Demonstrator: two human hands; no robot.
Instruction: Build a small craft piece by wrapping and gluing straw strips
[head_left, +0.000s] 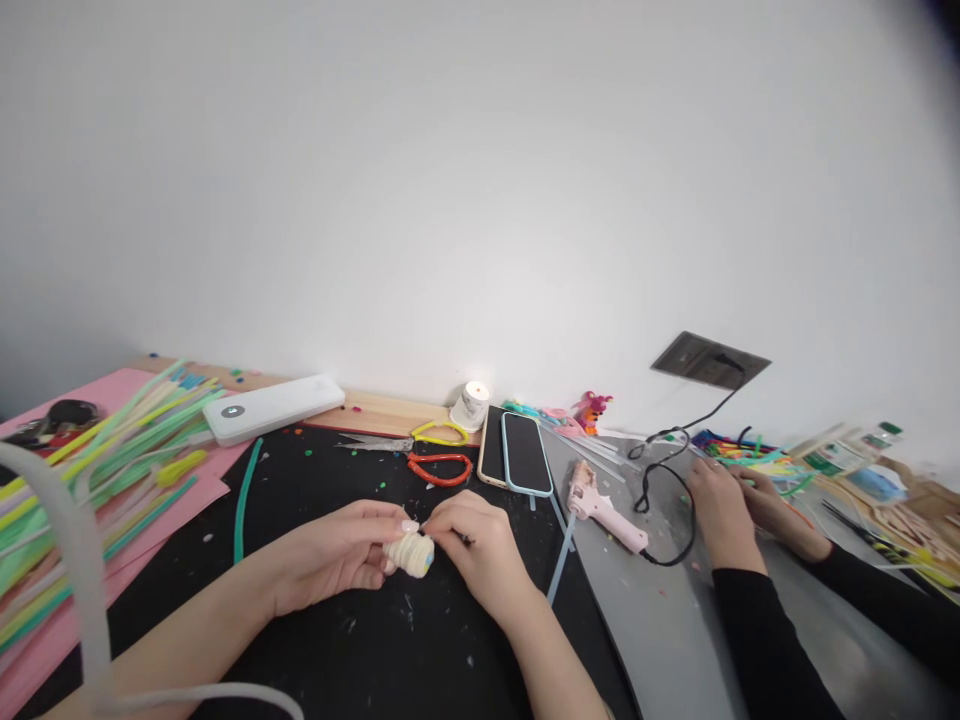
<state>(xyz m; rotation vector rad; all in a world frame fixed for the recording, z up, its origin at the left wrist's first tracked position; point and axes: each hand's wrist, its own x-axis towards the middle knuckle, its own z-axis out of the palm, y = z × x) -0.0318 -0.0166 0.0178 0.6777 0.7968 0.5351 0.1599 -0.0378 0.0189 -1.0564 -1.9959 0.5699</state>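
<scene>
In the head view, my left hand (341, 558) is closed on a small cream-coloured coiled piece (410, 553), which looks like wound pipe cleaner with a bluish spot at its end. Beside it, my right hand (478, 545) is pinched, fingertips at the piece's upper edge. A tiny dark bit shows by those fingers; what they grip is too small to make out. Both hands are over a black mat (360, 650). Beyond them lie scissors (440, 468) with one yellow and one red handle loop.
Pipe cleaners (112, 480) cover pink paper at left, near a white box-like device (274, 408). Two phones (527, 453), a white cup (475, 402) and a pink glue gun (606, 512) with a black cord stand behind and right. A co-worker's hands (724, 510) work at far right.
</scene>
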